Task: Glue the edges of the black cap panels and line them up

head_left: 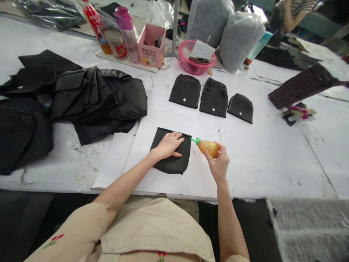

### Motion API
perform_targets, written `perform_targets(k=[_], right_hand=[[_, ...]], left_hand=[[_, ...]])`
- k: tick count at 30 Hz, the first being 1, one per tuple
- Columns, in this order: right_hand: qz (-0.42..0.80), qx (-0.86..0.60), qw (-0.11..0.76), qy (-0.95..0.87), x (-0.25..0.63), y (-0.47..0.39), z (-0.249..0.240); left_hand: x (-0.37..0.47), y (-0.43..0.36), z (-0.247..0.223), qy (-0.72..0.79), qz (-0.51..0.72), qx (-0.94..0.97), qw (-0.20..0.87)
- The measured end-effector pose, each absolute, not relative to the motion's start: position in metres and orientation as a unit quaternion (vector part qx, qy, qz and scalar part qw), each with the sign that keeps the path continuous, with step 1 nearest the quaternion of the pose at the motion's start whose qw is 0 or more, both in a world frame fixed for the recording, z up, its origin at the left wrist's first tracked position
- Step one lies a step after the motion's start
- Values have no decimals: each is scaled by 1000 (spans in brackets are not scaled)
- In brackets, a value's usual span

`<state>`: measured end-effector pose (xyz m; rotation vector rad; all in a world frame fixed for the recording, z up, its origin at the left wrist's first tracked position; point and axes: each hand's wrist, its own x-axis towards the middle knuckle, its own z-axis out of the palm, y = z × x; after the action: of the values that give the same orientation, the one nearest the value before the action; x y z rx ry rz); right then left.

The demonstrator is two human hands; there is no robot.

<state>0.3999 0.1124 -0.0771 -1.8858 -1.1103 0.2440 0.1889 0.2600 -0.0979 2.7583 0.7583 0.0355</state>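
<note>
A black fabric panel (173, 163) with one rounded end lies on the white tabletop in front of me, its straight edge facing away. My left hand (170, 145) rests flat on it, fingers spread. In my right hand (219, 160) is a squeeze bottle (208, 147) of amber liquid, tilted nearly level. Its thin green nozzle points left, at the panel's far right corner; whether the tip touches cannot be made out. Farther back lie three similar black panels, a left one (185, 91), a middle one (214, 97) and a smaller right one (241, 108), each with a small white mark.
Black fabric pieces (92, 94) are heaped at the left. Along the back stand a red-labelled bottle (94, 23), a purple-lidded bottle (128, 34), a pink box (151, 51) and a pink basket (195, 65). A dark upright block (302, 85) stands at the right. Another person's arm (293, 18) shows behind.
</note>
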Motion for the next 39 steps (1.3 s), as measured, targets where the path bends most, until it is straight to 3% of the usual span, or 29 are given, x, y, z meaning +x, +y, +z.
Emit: perform_targets(k=[39], right_hand=[[122,-785,423,-436,375,50,-65]], left_hand=[[187,260,-99,260,7,955,145]])
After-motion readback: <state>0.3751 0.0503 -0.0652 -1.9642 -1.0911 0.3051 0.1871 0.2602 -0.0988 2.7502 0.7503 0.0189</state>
